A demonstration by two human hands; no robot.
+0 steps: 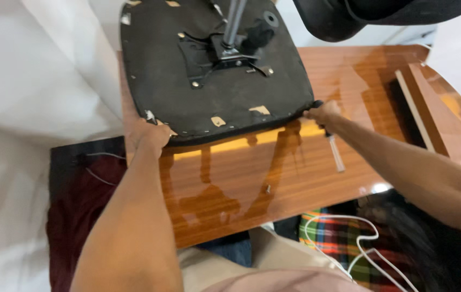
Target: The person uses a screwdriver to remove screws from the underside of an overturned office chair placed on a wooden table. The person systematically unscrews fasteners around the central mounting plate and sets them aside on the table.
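Note:
An upturned black chair seat (209,92) lies on a glossy wooden table (274,178), its metal post (235,24) and mounting bracket pointing up. My left hand (146,135) grips the seat's near left corner. My right hand (322,113) grips the near right corner, and a screwdriver with a clear handle (334,151) lies on the table just below that hand, its black end under my fingers. A small screw (267,188) rests on the table in front of the seat.
Another black chair part (349,16) hangs over the table's far right. White sheets (25,108) cover the left. A dark red cloth (79,211), a plaid fabric (338,238) and a white cable (366,243) lie below the table's near edge.

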